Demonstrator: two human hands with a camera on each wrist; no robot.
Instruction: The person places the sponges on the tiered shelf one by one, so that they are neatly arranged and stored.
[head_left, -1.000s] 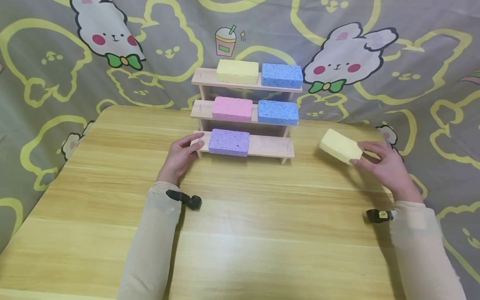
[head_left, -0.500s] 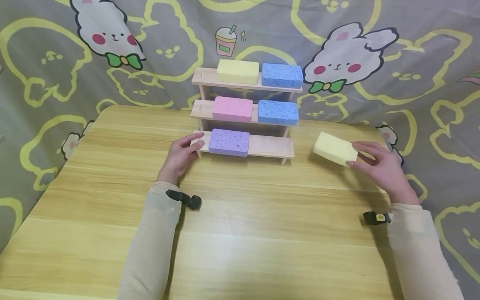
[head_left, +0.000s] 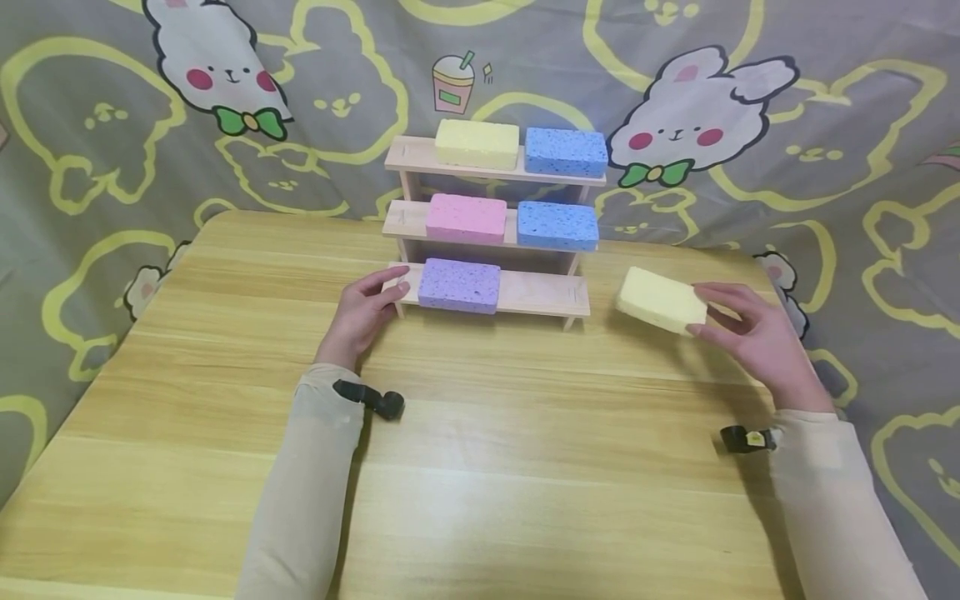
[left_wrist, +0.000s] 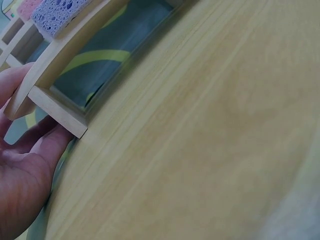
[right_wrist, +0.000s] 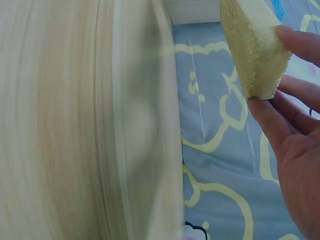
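My right hand (head_left: 765, 337) pinches a yellow sponge (head_left: 660, 298) by its right end, with thumb and fingers on opposite edges. The sponge is tilted and held above the table, right of a three-step wooden shelf (head_left: 536, 292). In the right wrist view the same yellow sponge (right_wrist: 257, 47) sits between thumb and fingers. My left hand (head_left: 356, 317) grips the left end of the lowest step, beside a purple sponge (head_left: 459, 286). The left wrist view has the fingers around the end of the wooden step (left_wrist: 47, 65).
On the middle step lie a pink sponge (head_left: 467, 218) and a blue sponge (head_left: 557, 225). The top step bears another yellow sponge (head_left: 477, 143) and another blue sponge (head_left: 566, 152). A patterned curtain (head_left: 337, 67) hangs behind the wooden table (head_left: 480, 467).
My right hand has moved left with the yellow sponge, closer to the shelf, and slightly down. The sponge's tilt has lessened a little. My left hand stays at the shelf end.
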